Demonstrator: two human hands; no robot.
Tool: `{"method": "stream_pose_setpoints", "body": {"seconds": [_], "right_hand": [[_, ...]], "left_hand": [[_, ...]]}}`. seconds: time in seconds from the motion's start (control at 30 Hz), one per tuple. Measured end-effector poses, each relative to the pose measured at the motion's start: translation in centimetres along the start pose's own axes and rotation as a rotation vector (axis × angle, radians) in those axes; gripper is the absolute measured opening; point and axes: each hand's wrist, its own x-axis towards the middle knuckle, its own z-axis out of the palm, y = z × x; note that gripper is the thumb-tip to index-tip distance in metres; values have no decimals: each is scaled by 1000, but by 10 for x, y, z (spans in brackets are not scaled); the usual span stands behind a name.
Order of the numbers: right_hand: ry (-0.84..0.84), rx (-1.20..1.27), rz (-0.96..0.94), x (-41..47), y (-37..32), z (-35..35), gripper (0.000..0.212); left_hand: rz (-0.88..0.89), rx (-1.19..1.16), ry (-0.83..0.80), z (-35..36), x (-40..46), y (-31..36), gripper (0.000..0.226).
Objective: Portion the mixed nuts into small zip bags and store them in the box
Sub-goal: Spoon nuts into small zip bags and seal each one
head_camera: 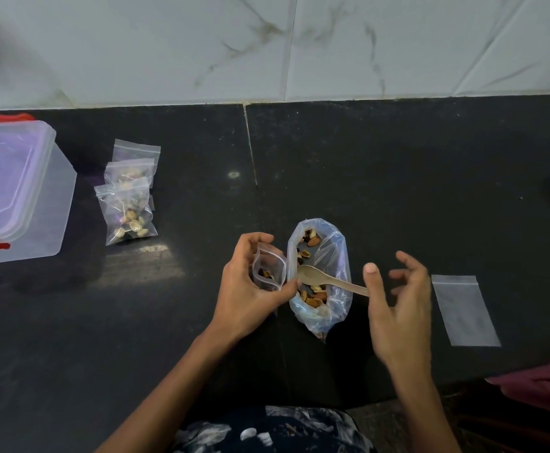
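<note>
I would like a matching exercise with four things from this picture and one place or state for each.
Things:
1. wooden spoon
2. empty zip bag
3. plastic box
4. small zip bag

Places or states:
A. held open by the left hand
B. lid on, at the far left
C. resting in the large nut bag
D. flat, at the right

Pairs: 1-C, 2-D, 3-B, 4-A

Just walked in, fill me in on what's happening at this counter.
A person is portioning nuts. The left hand holds a small zip bag open, a few nuts inside. The right hand hovers open by the spoon, which rests in the big nut bag. Three filled bags lie beside the closed box; an empty bag waits at right.
</note>
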Motion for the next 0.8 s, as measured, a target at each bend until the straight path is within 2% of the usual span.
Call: {"method": "stream_pose_setpoints", "body": {"seconds": [0.1,0.2,0.27,0.33,0.4,0.53,0.63,0.7,0.8], "right_hand": [[79,-69,-180,-1,-12,-5,56],[-23,-125,-316,-4,-25,-4,39],[-186,-161,-378,-8,-35,-2,48],[-392,-177,-420,-14,-45,4,67],[-535,-105,-426,-21,-52,15,79],[-576,199,-331,-28,-65,41,75],[-566,554,-142,-27,-75,55,43],[-591,655,-26,-28,-83,59,22],[-661,702,129,-25,-87,61,20]], "left_hand": [[0,3,9,1,0,0,60],[-5,0,34,2,0,3,57],[-18,-20,74,3,-1,8,54],[-26,-58,130,2,-1,17,52],[-23,-87,184,0,-2,29,53],[-73,-113,220,-9,-5,45,65],[-134,-157,191,-17,-8,49,78],[-197,-257,169,-24,-10,55,63],[-267,-375,174,-41,-11,55,29]]}}
